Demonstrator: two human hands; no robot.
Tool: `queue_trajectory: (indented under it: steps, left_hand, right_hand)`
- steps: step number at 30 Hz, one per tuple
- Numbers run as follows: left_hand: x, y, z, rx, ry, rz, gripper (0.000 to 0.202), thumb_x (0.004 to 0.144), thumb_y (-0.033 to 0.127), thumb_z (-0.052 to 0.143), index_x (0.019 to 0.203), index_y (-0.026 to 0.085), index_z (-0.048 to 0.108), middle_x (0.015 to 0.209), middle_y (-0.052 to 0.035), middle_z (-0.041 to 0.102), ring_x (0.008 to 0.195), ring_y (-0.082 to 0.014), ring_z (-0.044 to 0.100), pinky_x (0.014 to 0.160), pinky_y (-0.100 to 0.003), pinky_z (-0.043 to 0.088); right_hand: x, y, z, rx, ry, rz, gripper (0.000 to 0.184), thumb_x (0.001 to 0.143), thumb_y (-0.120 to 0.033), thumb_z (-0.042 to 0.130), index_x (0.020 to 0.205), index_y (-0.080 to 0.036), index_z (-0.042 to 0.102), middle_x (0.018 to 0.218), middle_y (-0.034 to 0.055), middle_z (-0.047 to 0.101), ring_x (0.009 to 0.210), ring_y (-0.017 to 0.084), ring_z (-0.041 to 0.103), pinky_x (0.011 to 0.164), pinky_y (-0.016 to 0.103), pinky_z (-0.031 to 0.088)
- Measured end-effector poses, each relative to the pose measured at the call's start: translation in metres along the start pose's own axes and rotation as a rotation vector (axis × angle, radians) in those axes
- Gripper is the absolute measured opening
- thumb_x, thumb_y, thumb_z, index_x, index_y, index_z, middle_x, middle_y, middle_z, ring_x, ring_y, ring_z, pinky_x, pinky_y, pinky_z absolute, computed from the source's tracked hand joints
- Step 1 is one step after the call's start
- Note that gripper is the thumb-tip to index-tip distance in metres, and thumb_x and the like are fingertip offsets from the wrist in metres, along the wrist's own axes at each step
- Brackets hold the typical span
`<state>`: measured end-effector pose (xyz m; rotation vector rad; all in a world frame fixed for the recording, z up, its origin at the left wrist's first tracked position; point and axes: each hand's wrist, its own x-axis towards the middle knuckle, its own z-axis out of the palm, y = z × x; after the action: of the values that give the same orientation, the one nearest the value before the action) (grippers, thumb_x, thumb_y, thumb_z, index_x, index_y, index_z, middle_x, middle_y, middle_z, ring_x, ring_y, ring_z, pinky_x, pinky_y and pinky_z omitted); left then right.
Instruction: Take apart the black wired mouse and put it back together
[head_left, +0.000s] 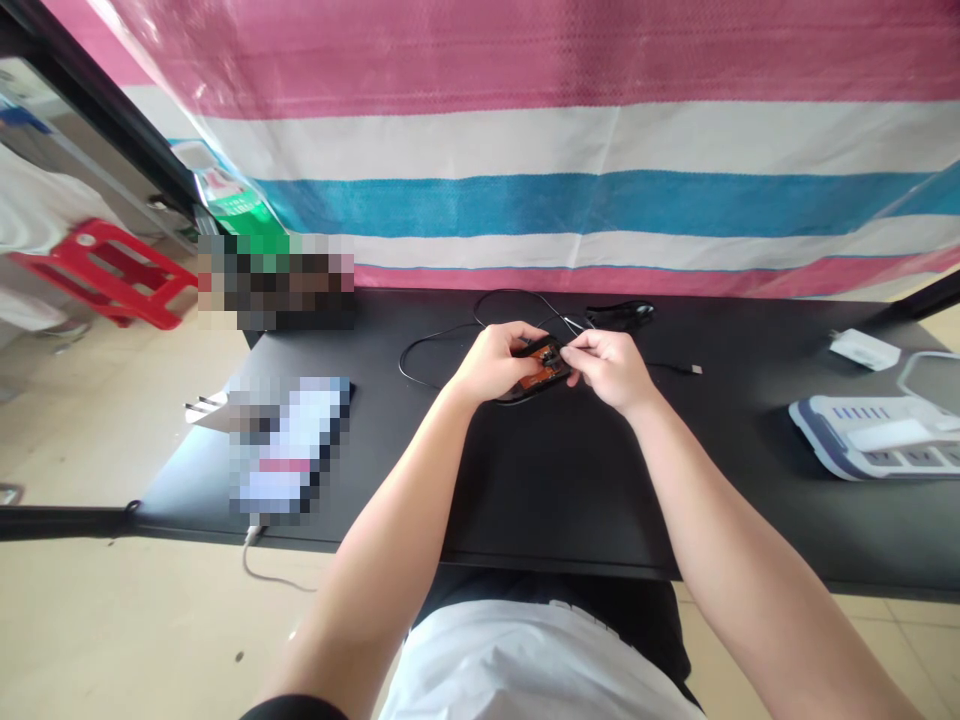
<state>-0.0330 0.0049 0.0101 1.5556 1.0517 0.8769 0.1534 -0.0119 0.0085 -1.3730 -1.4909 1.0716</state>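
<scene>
My left hand [495, 362] is closed on the opened base of a computer mouse [517, 398], its thumb reaching over the orange circuit board [534, 372]. At the other end of that base, my right hand [606, 368] pinches with thumb and forefinger close to a black part on the board. Whatever lies between those fingertips is too small to make out. Just behind the hands rests the black upper shell of the mouse [621, 315]. A thin black cable [405, 352] loops across the table, and a USB plug [691, 369] lies right of my right hand.
On the black table [555, 490], a phone [300, 445] with a charging cable lies left. A power strip [877, 437] and a white charger [865, 349] sit right. A green-labelled bottle [244, 215] stands back left, before a striped sheet [480, 150]. A red stool [112, 265] is beyond.
</scene>
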Motion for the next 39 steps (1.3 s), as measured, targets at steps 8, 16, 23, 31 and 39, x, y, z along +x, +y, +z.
queue_trajectory:
  steps: [8, 16, 23, 31, 39]
  left_hand:
    - [0.000, -0.001, 0.001, -0.030, -0.012, -0.006, 0.037, 0.066, 0.011, 0.068, 0.103, 0.011, 0.070, 0.077, -0.0040, 0.073, 0.061, -0.0136, 0.067, 0.059, -0.024, 0.053]
    - [0.000, -0.002, 0.001, -0.053, -0.039, -0.006, 0.039, 0.067, 0.013, 0.070, 0.106, 0.012, 0.068, 0.079, -0.0045, 0.073, 0.064, -0.0144, 0.068, 0.061, -0.025, 0.054]
    - [-0.003, 0.003, 0.001, -0.094, -0.055, 0.009, 0.038, 0.066, 0.012, 0.069, 0.105, 0.011, 0.067, 0.072, -0.0019, 0.070, 0.058, -0.0118, 0.064, 0.059, -0.023, 0.052]
    - [-0.003, 0.007, 0.000, -0.093, -0.042, -0.005, 0.037, 0.066, 0.011, 0.067, 0.103, 0.011, 0.067, 0.068, -0.0004, 0.069, 0.058, -0.0120, 0.064, 0.059, -0.023, 0.051]
    - [-0.004, 0.009, 0.000, -0.093, -0.099, -0.027, 0.036, 0.064, 0.009, 0.066, 0.100, 0.011, 0.067, 0.072, -0.0010, 0.070, 0.059, -0.0108, 0.062, 0.057, -0.022, 0.050]
  right_hand:
    - [0.004, 0.010, -0.002, 0.146, -0.087, 0.072, 0.025, 0.067, -0.040, 0.070, 0.070, -0.016, 0.064, 0.045, -0.0001, 0.059, 0.037, 0.008, 0.045, 0.040, 0.021, 0.023]
    - [0.001, 0.005, -0.008, -0.002, -0.110, -0.035, 0.028, 0.074, -0.042, 0.068, 0.065, -0.017, 0.063, 0.047, -0.0007, 0.059, 0.041, 0.009, 0.049, 0.044, 0.022, 0.030]
    - [-0.004, -0.001, -0.004, 0.022, -0.068, -0.076, 0.029, 0.073, -0.044, 0.069, 0.063, -0.018, 0.059, 0.046, -0.0025, 0.055, 0.039, 0.009, 0.049, 0.043, 0.023, 0.034]
    - [-0.001, 0.007, -0.002, 0.121, -0.053, -0.059, 0.025, 0.071, -0.041, 0.070, 0.066, -0.019, 0.062, 0.053, -0.0022, 0.057, 0.047, 0.011, 0.055, 0.044, 0.022, 0.037]
    - [-0.001, 0.006, -0.007, 0.089, -0.117, -0.034, 0.013, 0.065, -0.030, 0.063, 0.062, -0.018, 0.062, 0.043, -0.0025, 0.054, 0.039, 0.011, 0.051, 0.042, 0.022, 0.031]
